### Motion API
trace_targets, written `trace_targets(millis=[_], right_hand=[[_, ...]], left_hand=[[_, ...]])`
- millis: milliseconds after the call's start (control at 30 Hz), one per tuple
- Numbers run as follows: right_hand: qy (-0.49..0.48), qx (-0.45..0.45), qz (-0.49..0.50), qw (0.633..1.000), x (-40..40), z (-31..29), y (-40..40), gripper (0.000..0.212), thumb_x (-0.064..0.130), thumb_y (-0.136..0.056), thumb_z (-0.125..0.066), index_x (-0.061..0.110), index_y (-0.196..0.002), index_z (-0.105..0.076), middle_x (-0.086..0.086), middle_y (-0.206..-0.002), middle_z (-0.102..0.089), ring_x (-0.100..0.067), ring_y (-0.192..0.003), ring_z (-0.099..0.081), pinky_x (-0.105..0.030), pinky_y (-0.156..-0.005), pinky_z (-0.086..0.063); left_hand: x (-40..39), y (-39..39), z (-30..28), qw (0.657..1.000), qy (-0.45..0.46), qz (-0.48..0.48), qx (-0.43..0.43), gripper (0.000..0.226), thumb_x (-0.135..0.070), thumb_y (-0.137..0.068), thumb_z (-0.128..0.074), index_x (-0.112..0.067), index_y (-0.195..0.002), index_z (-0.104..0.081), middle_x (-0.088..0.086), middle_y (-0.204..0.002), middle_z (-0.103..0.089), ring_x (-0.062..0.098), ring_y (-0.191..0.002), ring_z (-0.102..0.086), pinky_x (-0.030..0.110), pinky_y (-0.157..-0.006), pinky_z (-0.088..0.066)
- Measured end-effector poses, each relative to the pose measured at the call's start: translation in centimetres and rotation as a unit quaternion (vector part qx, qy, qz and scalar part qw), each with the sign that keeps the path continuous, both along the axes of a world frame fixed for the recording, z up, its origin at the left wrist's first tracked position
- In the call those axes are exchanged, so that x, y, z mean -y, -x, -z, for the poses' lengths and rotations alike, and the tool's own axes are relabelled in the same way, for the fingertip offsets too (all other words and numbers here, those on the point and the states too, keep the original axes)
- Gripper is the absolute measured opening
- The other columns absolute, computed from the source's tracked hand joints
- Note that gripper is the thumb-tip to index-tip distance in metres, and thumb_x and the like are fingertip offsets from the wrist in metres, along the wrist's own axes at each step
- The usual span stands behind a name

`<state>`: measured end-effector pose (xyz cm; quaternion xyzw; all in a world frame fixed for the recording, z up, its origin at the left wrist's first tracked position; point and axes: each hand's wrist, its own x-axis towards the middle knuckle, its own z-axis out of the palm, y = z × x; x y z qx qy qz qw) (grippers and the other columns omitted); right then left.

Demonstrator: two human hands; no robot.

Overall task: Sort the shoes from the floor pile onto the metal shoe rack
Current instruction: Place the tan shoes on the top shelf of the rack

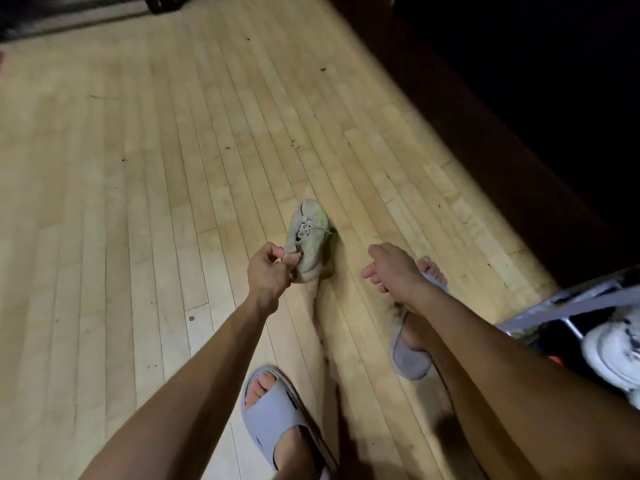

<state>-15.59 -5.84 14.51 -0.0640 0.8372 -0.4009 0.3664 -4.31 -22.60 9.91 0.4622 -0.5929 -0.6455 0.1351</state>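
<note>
A small pale grey sneaker [309, 235] with yellow-green marks lies on the wooden floor [138, 168], toe pointing away from me. My left hand [268, 271] pinches its heel end between thumb and fingers. My right hand [391, 270] hovers to the right of the sneaker, fingers loosely spread, holding nothing. The metal shoe rack [568, 308] shows at the right edge, with a white sneaker [614, 351] resting on it.
My two feet wear grey slides, the left one [273, 420] low in the middle and the right one [412, 348] under my right forearm. A dark wall or shadowed area [519, 98] runs along the floor's right side. Dark furniture [69, 12] stands at the far left.
</note>
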Motion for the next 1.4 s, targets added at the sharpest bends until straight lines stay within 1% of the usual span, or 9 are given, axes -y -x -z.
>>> trace_targets(millis=[133,400,600,700,867,1033,1267,1333,1400], right_hand=[[0.016,-0.036,0.026,0.999,-3.5,-5.7,-0.8,0.027,0.028,-0.101,-0.035,0.016,-0.087,-0.055,-0.002,-0.081,-0.067,-0.022,-0.080,-0.053,-0.044,-0.087,-0.046],[0.114,-0.079,0.094,0.986,-9.5,-18.1,-5.0,0.026,0.031,-0.102,-0.036,0.015,-0.110,-0.054,-0.009,-0.097,-0.064,-0.018,-0.072,-0.052,-0.030,-0.061,-0.044],[0.148,-0.187,0.095,0.967,-15.4,-26.6,-7.9,0.032,0.035,-0.102,-0.036,0.018,-0.114,-0.059,0.000,-0.096,-0.068,-0.014,-0.084,-0.060,-0.032,-0.077,-0.051],[0.142,-0.246,0.067,0.956,-18.7,-29.5,-9.4,0.037,0.040,-0.100,-0.033,0.025,-0.122,-0.058,0.008,-0.096,-0.068,-0.010,-0.090,-0.061,-0.041,-0.092,-0.051],[0.190,-0.312,0.052,0.930,-23.1,-32.7,-13.0,0.042,0.041,-0.096,-0.034,0.031,-0.131,-0.053,0.011,-0.103,-0.067,-0.004,-0.098,-0.062,-0.040,-0.091,-0.053],[0.291,-0.309,0.124,0.897,-26.6,-34.4,-16.3,0.049,0.038,-0.098,-0.043,0.028,-0.146,-0.036,0.008,-0.114,-0.062,-0.007,-0.102,-0.063,-0.022,-0.072,-0.053],[0.285,-0.321,0.224,0.875,-33.3,-35.2,-16.9,0.056,0.026,-0.096,-0.055,0.021,-0.147,-0.035,-0.005,-0.113,-0.061,-0.012,-0.096,-0.065,-0.041,-0.086,-0.057],[0.272,-0.326,0.255,0.869,-35.6,-35.4,-16.8,0.057,0.028,-0.093,-0.057,0.022,-0.146,-0.036,-0.005,-0.109,-0.063,-0.011,-0.090,-0.066,-0.038,-0.086,-0.057],[0.265,-0.323,0.284,0.863,-38.1,-35.5,-16.7,0.055,0.023,-0.094,-0.057,0.021,-0.145,-0.037,-0.002,-0.098,-0.063,-0.009,-0.079,-0.064,-0.030,-0.080,-0.057]], left_hand=[[-2.2,-0.8,-6.9,0.998,0.022,0.031,-0.047,0.028,0.001,-0.088,-0.065,-0.012,-0.074,-0.044,0.007,-0.070,-0.055,0.013,-0.050,-0.050,0.025,-0.045,-0.040],[-9.1,-4.3,-21.6,0.988,0.025,0.059,-0.144,0.029,0.000,-0.088,-0.066,-0.012,-0.074,-0.043,0.016,-0.082,-0.057,0.021,-0.069,-0.049,0.033,-0.056,-0.040],[-14.9,-8.3,-30.2,0.973,0.047,0.069,-0.216,0.028,-0.004,-0.088,-0.067,-0.015,-0.074,-0.045,-0.011,-0.063,-0.064,0.011,-0.070,-0.059,0.039,-0.069,-0.052],[-17.7,-10.4,-33.4,0.963,0.060,0.085,-0.248,0.028,-0.003,-0.089,-0.066,-0.014,-0.076,-0.044,-0.013,-0.062,-0.065,0.007,-0.068,-0.061,0.038,-0.069,-0.054],[-22.0,-13.4,-37.1,0.946,0.083,0.121,-0.289,0.027,0.002,-0.087,-0.067,-0.012,-0.072,-0.048,-0.005,-0.079,-0.070,0.007,-0.075,-0.066,0.038,-0.070,-0.057],[-26.7,-14.5,-38.3,0.930,0.081,0.156,-0.323,0.026,0.006,-0.084,-0.067,-0.011,-0.071,-0.052,0.005,-0.101,-0.075,0.013,-0.118,-0.062,0.046,-0.083,-0.056],[-34.3,-13.5,-38.5,0.912,0.060,0.223,-0.339,0.028,0.001,-0.081,-0.073,-0.016,-0.068,-0.054,0.015,-0.116,-0.069,0.027,-0.119,-0.061,0.044,-0.075,-0.057],[-36.4,-12.9,-38.5,0.905,0.057,0.247,-0.341,0.028,-0.003,-0.080,-0.075,-0.018,-0.068,-0.055,0.020,-0.119,-0.067,0.029,-0.121,-0.059,0.038,-0.078,-0.057],[-38.5,-12.1,-38.4,0.894,0.052,0.279,-0.348,0.029,-0.004,-0.079,-0.075,-0.022,-0.066,-0.056,0.013,-0.116,-0.069,0.021,-0.123,-0.058,0.046,-0.091,-0.054]])
